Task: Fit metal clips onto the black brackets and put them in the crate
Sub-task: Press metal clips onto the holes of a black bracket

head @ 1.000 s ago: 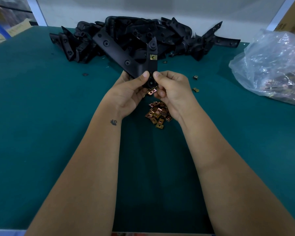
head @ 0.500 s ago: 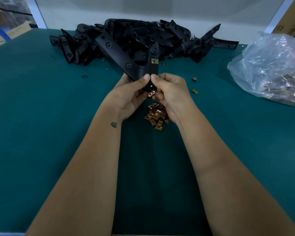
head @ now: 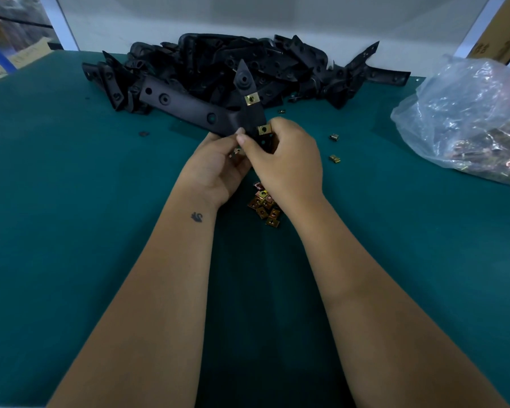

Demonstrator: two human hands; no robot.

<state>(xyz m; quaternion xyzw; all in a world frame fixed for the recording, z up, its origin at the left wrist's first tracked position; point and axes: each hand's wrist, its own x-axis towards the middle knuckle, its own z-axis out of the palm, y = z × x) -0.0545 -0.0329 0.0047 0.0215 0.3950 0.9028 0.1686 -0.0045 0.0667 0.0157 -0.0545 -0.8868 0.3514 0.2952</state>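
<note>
Both hands hold one black V-shaped bracket (head: 189,108) above the green table. My left hand (head: 215,166) grips its corner from below, thumb on top. My right hand (head: 289,160) curls round the upright arm and pinches a brass clip (head: 264,129) onto its edge. Another brass clip (head: 251,99) sits higher on the same arm. A small heap of loose clips (head: 265,206) lies on the table under my hands. No crate is in view.
A big pile of black brackets (head: 242,66) fills the back of the green table (head: 71,201). A clear plastic bag of clips (head: 468,125) lies at the right. Stray clips (head: 334,158) lie near my right hand. Cardboard boxes stand beyond the table's corners.
The bracket has tilted, its long arm swinging down to the left. A second brass clip now sits on the upright arm under my right fingers, which have moved up round it.
</note>
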